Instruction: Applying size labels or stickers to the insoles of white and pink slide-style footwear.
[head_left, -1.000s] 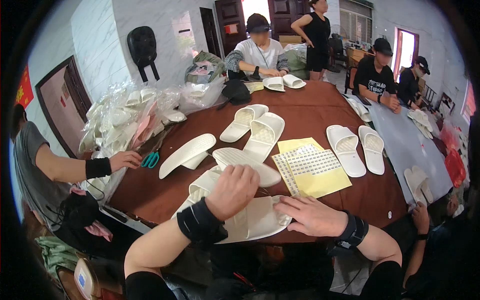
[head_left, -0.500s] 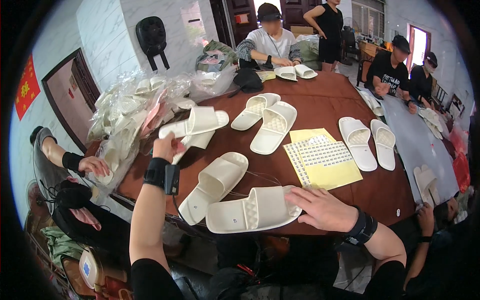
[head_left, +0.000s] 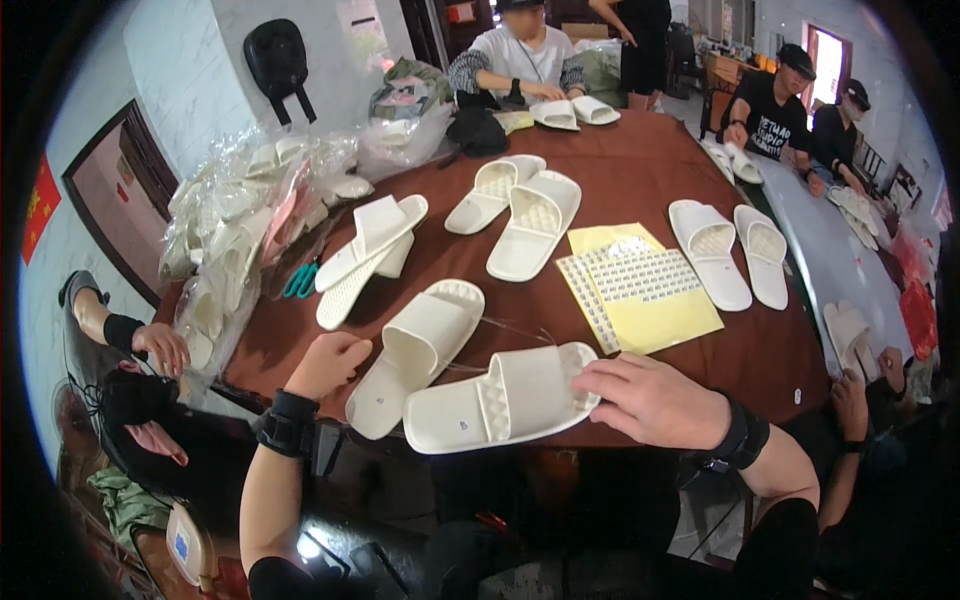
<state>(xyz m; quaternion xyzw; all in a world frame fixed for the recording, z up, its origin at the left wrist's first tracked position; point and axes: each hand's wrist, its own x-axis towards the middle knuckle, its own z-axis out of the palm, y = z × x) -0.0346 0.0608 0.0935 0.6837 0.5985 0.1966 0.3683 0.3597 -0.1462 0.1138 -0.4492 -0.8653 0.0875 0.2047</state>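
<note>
Your right hand (head_left: pixel 655 400) rests on the toe end of a white slipper (head_left: pixel 500 398) at the near edge of the brown bench (head_left: pixel 640 160), fingers spread flat, not closed around it. Your left hand (head_left: pixel 327 362) is curled in a loose fist, holding nothing, just beside a second white slipper (head_left: pixel 420 352). A yellow sticker sheet (head_left: pixel 640 290) lies behind.

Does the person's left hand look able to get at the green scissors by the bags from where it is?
Probably yes. The left hand rests at the table's near edge, and the green scissors lie just beyond it on bare tabletop. Only the crossed pair of slippers sits beside them, not in the path.
</note>
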